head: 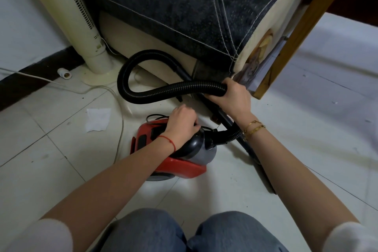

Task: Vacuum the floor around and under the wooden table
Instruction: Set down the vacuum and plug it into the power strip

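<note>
A small red and grey canister vacuum [180,161] sits on the white tiled floor in front of my knees. My left hand [182,122] rests on its top, fingers curled over the handle area. A black ribbed hose [147,92] loops from the vacuum's front up and round to my right hand [233,96], which grips the hose end where it joins a dark wand [251,149] lying on the floor. The wooden table's edge [294,35] juts in at the upper right, just beyond my right hand.
A sofa with a dark cover [173,12] fills the top middle. A cream tower fan [81,22] stands at the left, with white cables [114,96] trailing over the tiles. A paper scrap [98,118] and a small white fitting [64,73] lie on the floor.
</note>
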The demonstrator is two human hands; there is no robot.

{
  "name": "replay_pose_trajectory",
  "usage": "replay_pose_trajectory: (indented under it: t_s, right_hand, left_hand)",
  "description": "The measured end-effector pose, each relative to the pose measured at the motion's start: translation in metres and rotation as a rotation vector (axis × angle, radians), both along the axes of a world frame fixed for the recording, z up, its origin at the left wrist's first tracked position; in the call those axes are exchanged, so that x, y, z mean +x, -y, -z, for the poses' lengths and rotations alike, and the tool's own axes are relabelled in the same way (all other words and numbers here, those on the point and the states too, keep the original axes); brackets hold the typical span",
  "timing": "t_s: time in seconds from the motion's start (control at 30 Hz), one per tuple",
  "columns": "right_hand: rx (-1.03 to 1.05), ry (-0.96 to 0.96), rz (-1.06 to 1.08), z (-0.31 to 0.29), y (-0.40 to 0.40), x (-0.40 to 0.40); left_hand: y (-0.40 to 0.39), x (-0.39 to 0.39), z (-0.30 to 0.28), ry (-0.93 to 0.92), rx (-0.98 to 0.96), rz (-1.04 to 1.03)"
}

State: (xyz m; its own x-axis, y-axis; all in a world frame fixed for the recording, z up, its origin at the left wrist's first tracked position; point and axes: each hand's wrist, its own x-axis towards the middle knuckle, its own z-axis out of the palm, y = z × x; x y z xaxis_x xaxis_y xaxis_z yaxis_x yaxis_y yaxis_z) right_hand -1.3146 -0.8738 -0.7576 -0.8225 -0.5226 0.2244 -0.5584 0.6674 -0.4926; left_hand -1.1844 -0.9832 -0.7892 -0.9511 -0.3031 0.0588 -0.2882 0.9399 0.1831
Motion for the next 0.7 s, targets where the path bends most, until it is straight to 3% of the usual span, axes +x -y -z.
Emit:
replay_pose_trajectory:
  t_s: [0.27, 0.4, 0.7]
  right_hand:
    - [0.094, 0.015, -0.107, 0.001, 0.006, -0.004]
    - [0.132, -0.010, -0.129, 0.002, 0.007, -0.007]
    - [0.229, 0.101, -0.198, 0.004, 0.017, -0.005]
  left_hand:
    - [0.004, 0.012, 0.009, -0.133, -0.140, 0.193]
    - [0.012, 0.020, 0.006, -0.279, -0.141, 0.166]
    - [0.063, 0.066, -0.012, -0.218, -0.166, 0.131]
